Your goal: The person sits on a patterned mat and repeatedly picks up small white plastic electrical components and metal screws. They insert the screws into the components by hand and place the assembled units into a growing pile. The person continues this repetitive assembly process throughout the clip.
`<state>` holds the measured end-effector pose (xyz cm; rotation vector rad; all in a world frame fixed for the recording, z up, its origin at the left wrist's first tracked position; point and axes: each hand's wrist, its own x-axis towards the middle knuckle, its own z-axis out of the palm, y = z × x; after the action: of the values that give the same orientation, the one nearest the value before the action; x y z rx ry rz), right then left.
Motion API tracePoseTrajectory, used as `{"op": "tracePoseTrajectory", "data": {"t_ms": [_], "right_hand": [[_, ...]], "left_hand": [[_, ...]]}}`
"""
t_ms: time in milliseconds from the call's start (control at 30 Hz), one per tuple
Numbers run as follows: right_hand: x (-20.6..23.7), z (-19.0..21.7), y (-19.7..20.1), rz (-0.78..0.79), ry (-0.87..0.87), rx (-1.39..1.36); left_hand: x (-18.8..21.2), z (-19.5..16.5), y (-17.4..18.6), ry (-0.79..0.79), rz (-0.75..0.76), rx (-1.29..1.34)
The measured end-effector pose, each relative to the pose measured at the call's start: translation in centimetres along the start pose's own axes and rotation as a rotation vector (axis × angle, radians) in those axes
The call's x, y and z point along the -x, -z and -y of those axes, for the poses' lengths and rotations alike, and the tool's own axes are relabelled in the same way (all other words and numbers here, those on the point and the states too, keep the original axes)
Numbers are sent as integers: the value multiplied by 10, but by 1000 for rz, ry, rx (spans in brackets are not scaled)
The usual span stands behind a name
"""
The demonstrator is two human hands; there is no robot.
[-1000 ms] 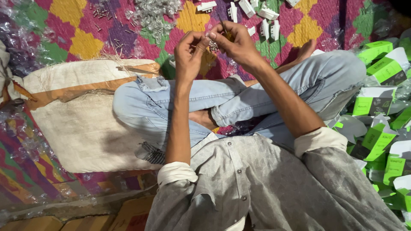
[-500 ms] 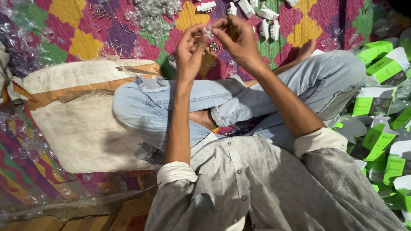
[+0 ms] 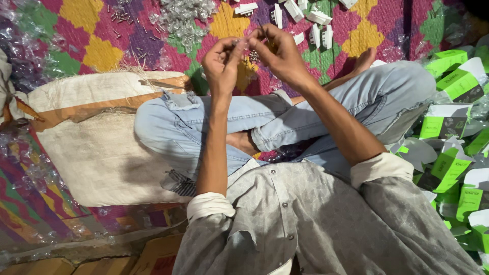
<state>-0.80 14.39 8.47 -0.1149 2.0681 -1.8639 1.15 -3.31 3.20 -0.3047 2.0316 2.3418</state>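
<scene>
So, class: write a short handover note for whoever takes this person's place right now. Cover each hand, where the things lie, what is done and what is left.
Left hand: raised, fingertips pinched on something small; what it is cannot be told.
Right hand: meets the left, fingers pinched at the same spot.
Things: loose screws and clear small bags on the patterned mat; white plastic parts ahead; green-and-white boxes piled on the right; a cloth sack on the left.
Done: cannot tell.
Left: many loose parts and bags lie about.

Patterned woven mat (image 3: pixel 81 48) in pink, yellow, green and purple covering floor; pale sack (image 3: pixel 97 147) on it; cardboard (image 3: pixel 153 257) at near edge.
</scene>
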Motion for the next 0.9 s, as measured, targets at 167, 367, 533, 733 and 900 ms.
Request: {"op": "tracePoseTrajectory", "data": {"t_ms": [167,367,533,733,900], "right_hand": [[6,11,6,67,217,264],[14,38,2,114,157,532],[13,46,-1,162,126,536],[12,43,1,145,135,540],[11,38,3,116,159,627]], "left_hand": [[-1,-7,6,-37,-108,-173],[2,-19,2,-135,-103,-111],[4,-25,-1,-168,-100,-165],[3,-29,-1,-204,-66,-302],[5,-37,-3,-267,-25,-382]]}}
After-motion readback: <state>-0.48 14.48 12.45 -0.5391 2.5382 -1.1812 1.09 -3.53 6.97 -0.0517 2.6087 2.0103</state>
